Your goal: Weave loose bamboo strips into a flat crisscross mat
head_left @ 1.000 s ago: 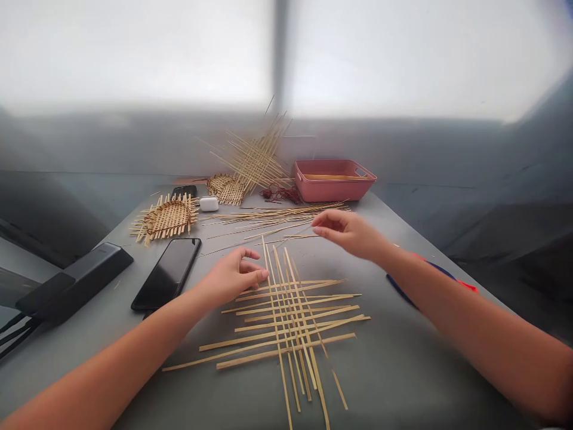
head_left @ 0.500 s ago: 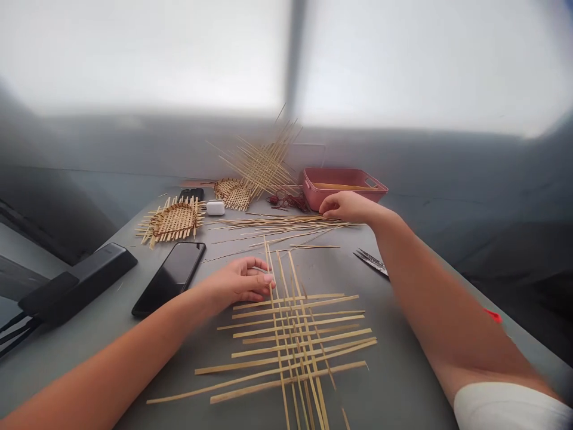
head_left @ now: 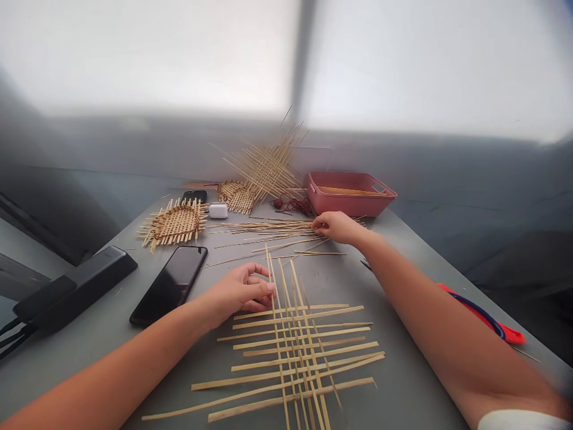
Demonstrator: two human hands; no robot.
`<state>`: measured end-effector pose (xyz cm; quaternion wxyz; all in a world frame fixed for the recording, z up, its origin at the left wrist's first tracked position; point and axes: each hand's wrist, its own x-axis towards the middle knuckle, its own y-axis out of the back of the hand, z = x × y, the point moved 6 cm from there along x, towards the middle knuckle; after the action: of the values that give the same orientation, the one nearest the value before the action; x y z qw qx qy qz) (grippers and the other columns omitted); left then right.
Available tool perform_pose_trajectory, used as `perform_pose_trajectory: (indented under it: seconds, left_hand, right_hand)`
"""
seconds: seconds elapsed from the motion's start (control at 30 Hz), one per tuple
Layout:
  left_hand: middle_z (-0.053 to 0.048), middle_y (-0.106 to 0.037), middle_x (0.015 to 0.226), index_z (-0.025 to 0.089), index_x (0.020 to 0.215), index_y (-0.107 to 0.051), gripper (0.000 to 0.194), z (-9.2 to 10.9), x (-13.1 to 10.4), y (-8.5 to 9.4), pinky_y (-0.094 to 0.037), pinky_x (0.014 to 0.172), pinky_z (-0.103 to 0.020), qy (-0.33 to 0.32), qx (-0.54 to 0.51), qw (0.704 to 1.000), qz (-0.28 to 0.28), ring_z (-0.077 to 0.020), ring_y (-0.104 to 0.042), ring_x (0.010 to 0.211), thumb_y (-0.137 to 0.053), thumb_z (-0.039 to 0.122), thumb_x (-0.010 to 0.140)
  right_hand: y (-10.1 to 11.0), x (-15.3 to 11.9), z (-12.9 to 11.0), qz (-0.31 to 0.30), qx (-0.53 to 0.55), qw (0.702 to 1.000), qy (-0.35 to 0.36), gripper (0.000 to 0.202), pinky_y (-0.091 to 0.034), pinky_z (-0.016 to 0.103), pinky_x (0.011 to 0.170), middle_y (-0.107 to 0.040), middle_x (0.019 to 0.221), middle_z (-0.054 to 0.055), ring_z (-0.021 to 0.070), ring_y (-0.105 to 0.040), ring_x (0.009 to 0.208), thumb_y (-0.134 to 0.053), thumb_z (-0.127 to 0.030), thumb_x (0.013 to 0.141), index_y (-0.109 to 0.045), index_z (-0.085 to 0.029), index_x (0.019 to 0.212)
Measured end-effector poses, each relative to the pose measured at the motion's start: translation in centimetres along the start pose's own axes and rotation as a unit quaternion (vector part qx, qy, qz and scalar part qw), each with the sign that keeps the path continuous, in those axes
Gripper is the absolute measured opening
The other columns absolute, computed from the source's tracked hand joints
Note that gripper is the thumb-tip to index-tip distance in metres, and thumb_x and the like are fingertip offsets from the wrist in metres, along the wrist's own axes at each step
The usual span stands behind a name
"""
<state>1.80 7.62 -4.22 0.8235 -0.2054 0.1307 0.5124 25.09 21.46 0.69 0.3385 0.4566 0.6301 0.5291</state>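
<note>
A loose lattice of crossed bamboo strips (head_left: 304, 352) lies on the grey table in front of me. My left hand (head_left: 253, 289) pinches the leftmost lengthwise strip near its upper end. Farther back, my right hand (head_left: 333, 227) rests over the right part of a pile of thin loose strips (head_left: 268, 227), its fingers closed together on the strips there. Which strips it grips is too small to tell.
A phone (head_left: 172, 283) and a black power strip (head_left: 78, 283) lie left. Behind are woven pieces (head_left: 174, 224), a white case (head_left: 218, 210), a strip bundle (head_left: 268, 167), dark red cord (head_left: 293, 205) and a pink basket (head_left: 349, 206). A red-and-blue handle (head_left: 487, 316) shows beside my right arm.
My right hand has come down and slightly nearer, from beside the basket onto the loose strips. More of the red-and-blue handle shows. My left hand keeps its pinch, and the view has shifted slightly.
</note>
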Motion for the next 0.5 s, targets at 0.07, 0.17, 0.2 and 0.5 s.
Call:
perform_pose_trajectory:
  seconds: [0.07, 0.17, 0.2, 0.5]
  left_hand:
    - [0.003, -0.068, 0.07, 0.018, 0.095, -0.048, 0.058, 0.0, 0.0, 0.0, -0.052, 0.064, -0.023, -0.001, -0.005, 1.0, 0.006, -0.009, -0.062, 0.065, -0.085, 0.042, 0.057]
    - [0.002, -0.068, 0.07, 0.018, 0.094, -0.048, 0.06, 0.1, -0.1, 0.0, -0.052, 0.064, -0.023, 0.001, -0.006, 1.0, 0.009, -0.0091, -0.062, 0.064, -0.086, 0.043, 0.055]
    - [0.002, -0.068, 0.07, 0.018, 0.094, -0.049, 0.06, 0.1, -0.1, 0.0, -0.052, 0.064, -0.023, 0.002, -0.005, 1.0, 0.01, -0.009, -0.062, 0.064, -0.086, 0.044, 0.054]
    - [0.002, -0.068, 0.07, 0.018, 0.089, -0.051, 0.059, 0.4, -0.4, -0.2, -0.052, 0.065, -0.023, 0.009, -0.009, 1.0, 0.005, -0.0082, -0.061, 0.063, -0.087, 0.046, 0.052]
  right_hand:
    - [-0.3, 0.0, -0.1, -0.001, -0.01, 1.0, 0.005, 0.02, -0.047, 0.025, 0.074, -0.074, 0.094, 0.003, 0.0198, -0.065, 0.089, -0.058, -0.014, 0.079, -0.073, -0.021, 0.091]
    - [-0.4, -0.1, -0.2, -0.004, -0.021, 1.0, 0.009, 0.02, -0.047, 0.025, 0.074, -0.073, 0.092, 0.003, 0.0198, -0.065, 0.087, -0.058, -0.014, 0.08, -0.074, -0.021, 0.089]
    - [-0.4, -0.2, -0.3, -0.006, -0.023, 1.0, 0.009, 0.019, -0.047, 0.024, 0.073, -0.073, 0.091, 0.003, 0.0197, -0.065, 0.086, -0.058, -0.014, 0.08, -0.074, -0.021, 0.088]
    - [0.7, -0.7, -0.2, -0.022, -0.017, 1.0, -0.005, 0.02, -0.048, 0.022, 0.067, -0.074, 0.088, 0.0, 0.0171, -0.067, 0.08, -0.056, -0.014, 0.081, -0.073, -0.023, 0.088]
